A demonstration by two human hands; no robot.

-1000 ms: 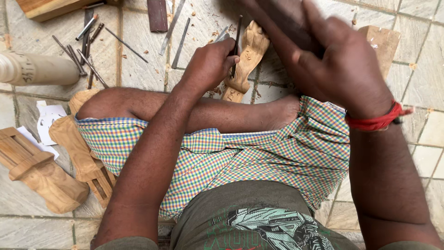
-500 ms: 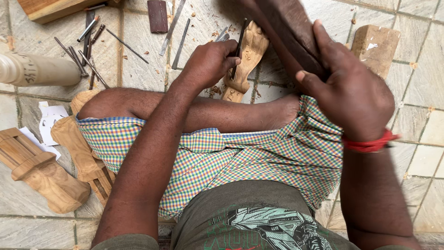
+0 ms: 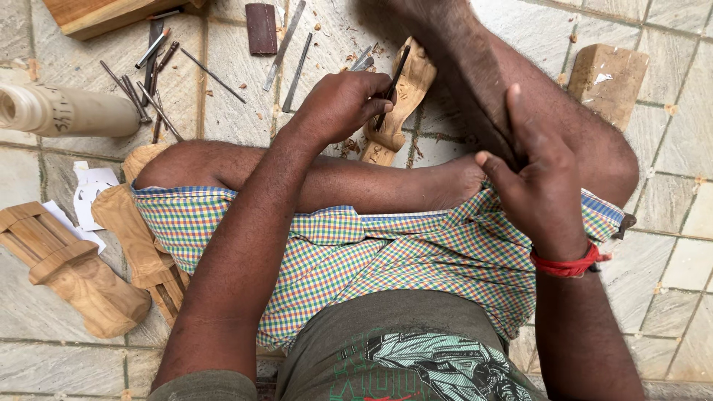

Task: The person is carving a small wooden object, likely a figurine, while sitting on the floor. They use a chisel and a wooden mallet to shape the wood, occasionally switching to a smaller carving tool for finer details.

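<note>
I sit cross-legged on a tiled floor. My left hand point(image 3: 338, 104) grips a thin dark chisel point(image 3: 391, 83) whose tip rests on a carved pale wooden piece point(image 3: 405, 100) lying on the floor in front of me. My right hand point(image 3: 538, 189), with a red thread at the wrist, rests on my raised right leg point(image 3: 520, 96), thumb up and fingers apart, holding nothing that I can see. A checked cloth point(image 3: 371, 252) covers my lap.
Several metal chisels point(image 3: 152, 74) lie scattered at the upper left beside a pale turned wooden post point(image 3: 67, 111). Carved wooden pieces point(image 3: 70, 271) and paper scraps point(image 3: 89, 193) lie at the left. A wooden block point(image 3: 609, 82) sits at the upper right, a plank point(image 3: 111, 13) at the top.
My right hand has come down from over the carving toward my knee and lap. My left hand stays on the chisel at the carving.
</note>
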